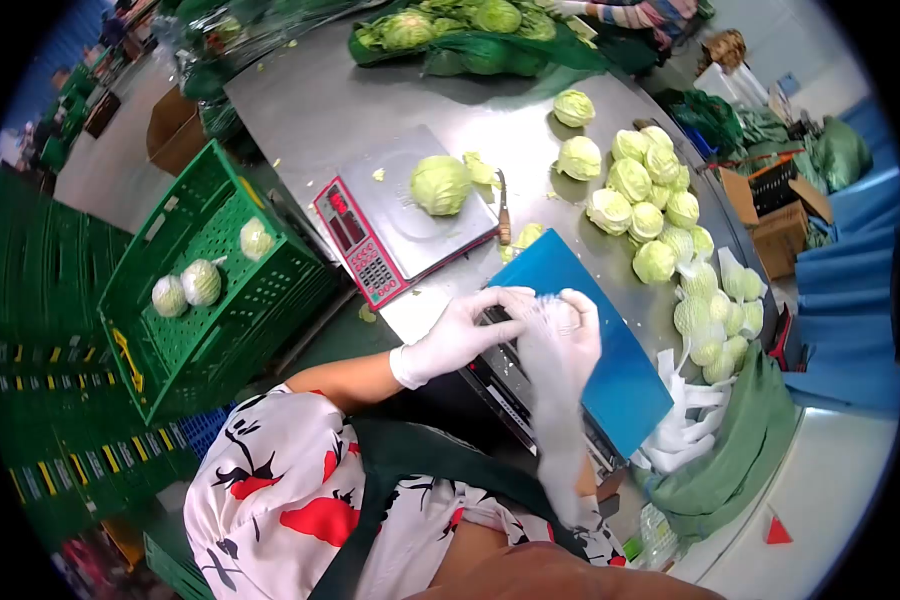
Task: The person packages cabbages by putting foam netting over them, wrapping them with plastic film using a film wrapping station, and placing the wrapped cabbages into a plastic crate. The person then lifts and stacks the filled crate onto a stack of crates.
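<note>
My left hand, in a white glove, pinches the upper end of a white mesh sleeve. Fingers curled, my right hand, also gloved, grips the same end from the other side. The sleeve hangs down in front of my right forearm, partly blurred. Beneath both hands lie a blue board and a dark machine edge. Beyond my left hand, one trimmed cabbage sits on a digital scale with a red-framed keypad. A knife with a wooden handle rests beside the scale.
Loose cabbages and net-covered ones crowd the table's right side. White sleeves hang by a green sack. A green crate at left holds several wrapped cabbages. A person's striped sleeve shows beside a netted cabbage pile.
</note>
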Demonstrator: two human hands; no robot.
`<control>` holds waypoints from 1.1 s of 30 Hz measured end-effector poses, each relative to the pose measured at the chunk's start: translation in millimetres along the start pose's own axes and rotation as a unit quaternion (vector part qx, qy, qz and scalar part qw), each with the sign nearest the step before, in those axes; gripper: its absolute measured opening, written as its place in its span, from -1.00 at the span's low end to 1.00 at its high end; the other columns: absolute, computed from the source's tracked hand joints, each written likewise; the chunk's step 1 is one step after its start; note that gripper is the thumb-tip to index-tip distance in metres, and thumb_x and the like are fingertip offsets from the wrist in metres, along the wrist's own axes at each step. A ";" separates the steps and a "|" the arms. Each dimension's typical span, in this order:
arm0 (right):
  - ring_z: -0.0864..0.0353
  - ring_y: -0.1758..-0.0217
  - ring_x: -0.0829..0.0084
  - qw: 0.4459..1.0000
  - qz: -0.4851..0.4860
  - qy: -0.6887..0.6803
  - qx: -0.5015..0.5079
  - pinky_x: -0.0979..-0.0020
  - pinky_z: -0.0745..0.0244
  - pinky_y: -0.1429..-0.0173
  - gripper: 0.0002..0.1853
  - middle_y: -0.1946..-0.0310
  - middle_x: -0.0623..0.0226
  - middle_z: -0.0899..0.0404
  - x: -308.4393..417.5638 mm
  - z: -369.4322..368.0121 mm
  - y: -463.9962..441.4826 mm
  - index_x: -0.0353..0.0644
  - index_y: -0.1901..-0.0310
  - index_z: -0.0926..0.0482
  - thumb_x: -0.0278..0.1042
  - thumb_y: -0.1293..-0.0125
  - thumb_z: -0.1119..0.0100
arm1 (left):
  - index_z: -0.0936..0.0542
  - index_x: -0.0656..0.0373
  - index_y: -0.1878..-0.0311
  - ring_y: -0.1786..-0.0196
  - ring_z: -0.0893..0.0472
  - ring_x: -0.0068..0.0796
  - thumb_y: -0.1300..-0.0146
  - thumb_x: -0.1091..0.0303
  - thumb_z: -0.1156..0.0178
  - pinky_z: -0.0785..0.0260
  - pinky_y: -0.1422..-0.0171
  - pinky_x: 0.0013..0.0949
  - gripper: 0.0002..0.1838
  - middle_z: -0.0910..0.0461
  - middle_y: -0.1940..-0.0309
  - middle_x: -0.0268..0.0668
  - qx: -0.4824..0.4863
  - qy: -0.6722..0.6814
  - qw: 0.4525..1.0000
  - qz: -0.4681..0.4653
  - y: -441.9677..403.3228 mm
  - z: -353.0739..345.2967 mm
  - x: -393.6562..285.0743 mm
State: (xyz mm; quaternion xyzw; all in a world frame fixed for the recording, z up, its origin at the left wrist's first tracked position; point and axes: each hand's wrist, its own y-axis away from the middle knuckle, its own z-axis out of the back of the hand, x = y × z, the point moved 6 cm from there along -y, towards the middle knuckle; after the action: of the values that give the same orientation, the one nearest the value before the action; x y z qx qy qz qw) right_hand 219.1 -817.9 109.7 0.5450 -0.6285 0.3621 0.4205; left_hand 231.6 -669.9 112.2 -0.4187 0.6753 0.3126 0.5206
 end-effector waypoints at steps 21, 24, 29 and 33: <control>-0.62 -0.05 0.30 0.935 0.135 0.226 0.239 0.34 -0.51 -0.15 -0.71 -0.01 0.18 -0.63 -50.9 -21.6 -144.3 -0.41 -0.07 -0.57 -0.37 -0.46 -0.09 | -0.44 0.39 -0.31 -0.30 -0.52 -0.31 -0.53 0.20 0.05 -0.31 -0.45 -0.19 -0.52 -0.52 -0.27 -0.14 -0.019 0.302 0.950 -0.071 -15.2 140.6 -50.7; -0.65 0.10 0.30 0.938 0.006 0.343 0.050 0.35 -0.53 0.01 -0.71 0.21 0.08 -0.69 -73.5 -28.3 -231.5 -0.45 0.08 -0.61 -0.32 -0.38 -0.18 | -0.56 0.35 -0.18 -0.20 -0.61 -0.19 -0.45 0.25 -0.02 -0.40 -0.34 -0.19 -0.59 -0.62 -0.14 -0.06 -0.101 -0.157 0.976 -0.110 -100.2 204.9 4.2; -0.65 0.12 0.23 0.933 -0.082 0.347 0.054 0.27 -0.50 0.00 -0.52 0.25 -0.03 -0.70 -247.2 5.0 -352.5 -0.47 0.09 -0.64 -0.08 -0.34 -0.14 | -0.65 0.24 0.00 -0.01 -0.61 0.17 -0.37 0.16 0.01 -0.43 -0.17 -0.06 -0.61 -0.64 0.07 0.12 -0.357 -0.410 0.839 -0.035 -168.4 260.9 17.9; -0.68 0.15 0.20 0.931 -0.151 0.331 0.013 0.22 -0.51 0.03 -0.48 0.23 -0.06 -0.71 -223.0 -52.2 -316.6 -0.46 0.09 -0.65 -0.03 -0.30 -0.10 | -0.67 0.13 -0.02 -0.09 -0.57 0.15 -0.37 0.14 0.10 -0.37 -0.22 0.02 -0.58 -0.63 0.05 0.10 -0.403 -0.442 0.799 0.056 -167.7 294.9 40.6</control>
State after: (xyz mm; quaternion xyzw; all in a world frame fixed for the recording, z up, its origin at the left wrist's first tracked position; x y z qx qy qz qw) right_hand 551.1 -730.8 -77.1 0.4883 -0.3590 0.4620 0.6474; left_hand 506.7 -502.7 -2.0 -0.3686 0.2075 0.7366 0.5277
